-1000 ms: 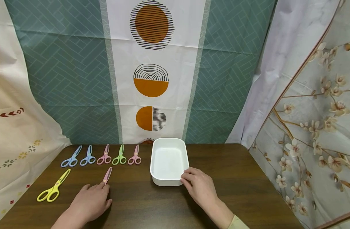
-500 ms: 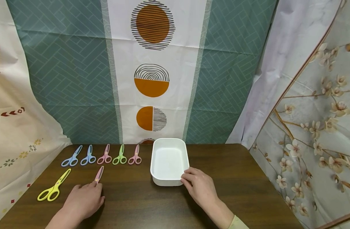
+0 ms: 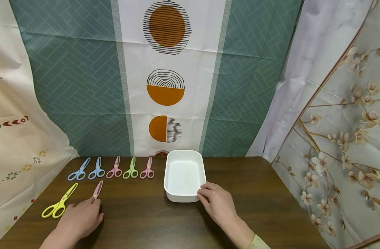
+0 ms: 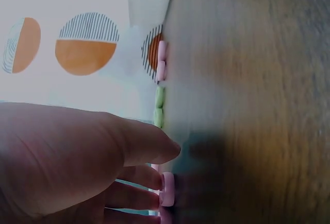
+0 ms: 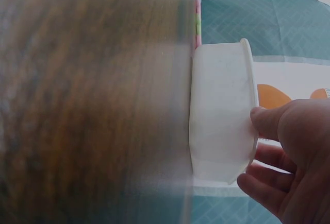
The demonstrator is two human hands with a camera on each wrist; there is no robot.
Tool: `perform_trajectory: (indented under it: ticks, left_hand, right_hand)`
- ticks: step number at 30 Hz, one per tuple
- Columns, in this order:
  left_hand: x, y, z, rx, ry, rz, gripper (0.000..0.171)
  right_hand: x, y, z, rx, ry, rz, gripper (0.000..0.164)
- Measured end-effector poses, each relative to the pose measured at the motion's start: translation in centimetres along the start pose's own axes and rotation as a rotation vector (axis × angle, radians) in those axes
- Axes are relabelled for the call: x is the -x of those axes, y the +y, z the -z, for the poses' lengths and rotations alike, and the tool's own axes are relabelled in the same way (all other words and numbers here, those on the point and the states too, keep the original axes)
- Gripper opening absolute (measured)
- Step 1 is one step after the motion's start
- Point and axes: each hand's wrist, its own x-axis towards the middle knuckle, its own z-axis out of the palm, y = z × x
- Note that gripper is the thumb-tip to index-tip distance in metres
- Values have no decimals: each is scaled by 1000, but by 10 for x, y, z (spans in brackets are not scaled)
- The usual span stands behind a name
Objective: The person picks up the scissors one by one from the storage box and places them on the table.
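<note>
My left hand [image 3: 81, 216] lies over a pair of pink scissors [image 3: 98, 190], its fingertips on the handle loops. Most of those loops are hidden under the hand in the head view. In the left wrist view the fingers reach to the pink handle [image 4: 168, 189], while the thumb stands apart from it. Yellow scissors [image 3: 59, 202] lie just left of this hand. At the near right corner of a white rectangular tub [image 3: 184, 173], my right hand [image 3: 219, 204] pinches the rim between thumb and fingers. The tub shows no contents.
Along the table's back edge runs a row of small scissors: blue scissors [image 3: 79, 171], more blue scissors [image 3: 96, 169], pink scissors [image 3: 114, 168], green scissors [image 3: 131, 169] and pink scissors [image 3: 147, 168]. Behind the dark wooden table [image 3: 255, 193] hangs a patterned curtain [image 3: 239, 86].
My left hand has slid the near pink scissors leftward along the table, closer to the yellow scissors. My right hand stays at the tub's corner, and the tub has not moved.
</note>
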Motion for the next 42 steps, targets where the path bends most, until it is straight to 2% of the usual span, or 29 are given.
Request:
perform_trajectory:
  ticks: [13,20,29,34,42]
  left_hand:
    - [3,-14,0,20,-14,22,35]
    - [2,-19,0,64,-71,78,37]
    - [3,-23,-2,61,-76,85,33]
    - [3,-26,-3,72,-88,105,38]
    - [7,-27,1,75,-75,103,36]
  right_hand:
    - [1,0,0,7,13,15,11]
    - [0,0,1,3,13,16,11]
    - [0,0,1,6,8,11,10]
    - [0,1,0,-1,-4,-2,10]
    - [0,0,0,-5,-6,-6,11]
